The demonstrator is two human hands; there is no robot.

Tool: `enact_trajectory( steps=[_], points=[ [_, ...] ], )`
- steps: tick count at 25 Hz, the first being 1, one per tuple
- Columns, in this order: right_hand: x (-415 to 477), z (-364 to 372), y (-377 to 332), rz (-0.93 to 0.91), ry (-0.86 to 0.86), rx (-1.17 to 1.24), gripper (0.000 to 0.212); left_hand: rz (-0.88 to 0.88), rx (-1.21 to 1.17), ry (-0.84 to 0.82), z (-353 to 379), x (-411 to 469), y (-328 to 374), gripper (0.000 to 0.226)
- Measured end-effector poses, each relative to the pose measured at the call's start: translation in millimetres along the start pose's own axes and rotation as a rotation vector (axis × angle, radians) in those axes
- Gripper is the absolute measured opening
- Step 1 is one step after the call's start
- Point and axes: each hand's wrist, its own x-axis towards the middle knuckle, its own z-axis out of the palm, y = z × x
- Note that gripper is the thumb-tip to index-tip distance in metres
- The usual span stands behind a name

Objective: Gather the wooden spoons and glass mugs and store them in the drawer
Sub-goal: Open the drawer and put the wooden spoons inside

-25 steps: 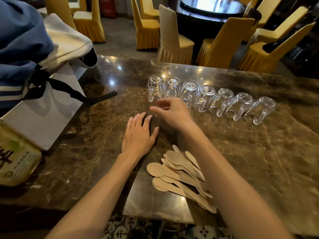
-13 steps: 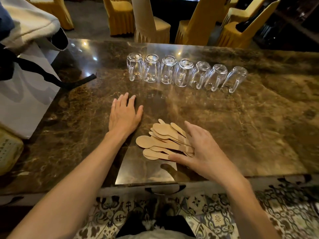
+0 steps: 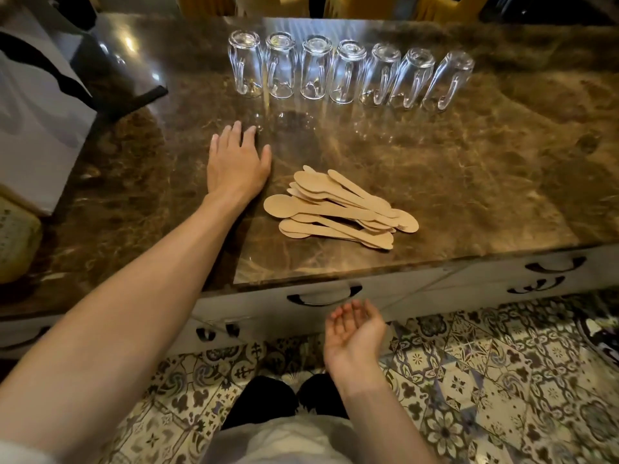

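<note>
— Seven glass mugs (image 3: 348, 70), am I counting right?

— Seven, yes. They stand upside down in a row along the far side of the desk (image 3: 485, 182), close together, handles toward the person. The ones at the right end of the row appear to lean, though the wide lens may account for that.

— And the wooden spoons (image 3: 338, 209)?

— Heaped in a loose pile near the front edge of the desk, roughly in the middle, overlapping one another at slightly different angles. Nothing touches them.

— Where are the hands?

— The left hand (image 3: 236, 165) lies flat, palm down on the marble, just left of the spoon pile and apart from it. Its fingers (image 3: 234, 132) are spread and released, holding nothing. The right hand (image 3: 356, 333) is below the desk edge, palm turned up, its fingers (image 3: 346, 313) curled loosely and empty. It hovers just under the dark handle (image 3: 323, 296) of a white drawer (image 3: 268, 309) without touching it.

— Is the drawer open?

— It looks closed, front flush beneath the desk top. More dark handles show on the fronts to the right.

— Anything else around?

— A white bag (image 3: 37, 118) with black straps sits at the left end of the desk. Patterned tile floor (image 3: 485, 380) lies underneath.
</note>
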Motion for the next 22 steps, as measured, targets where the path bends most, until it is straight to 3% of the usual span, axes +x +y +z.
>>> enact_trajectory(
  steps=[4, 11, 22],
  points=[
    [21.7, 4.4, 15.5, 0.124, 0.086, 0.07, 0.024, 0.011, 0.0, -0.015, -0.4, -3.8, -1.4, 0.054],
    [22.1, 12.6, 15.4, 0.138, -0.016, 0.152, 0.029, 0.016, -0.027, 0.015, 2.7, -0.3, -6.1, 0.055],
    [-17.7, -60.3, 12.8, 0.195, 0.12, 0.155, 0.031, 0.067, -0.064, 0.078, 9.1, 3.5, -13.5, 0.056]
  ],
)
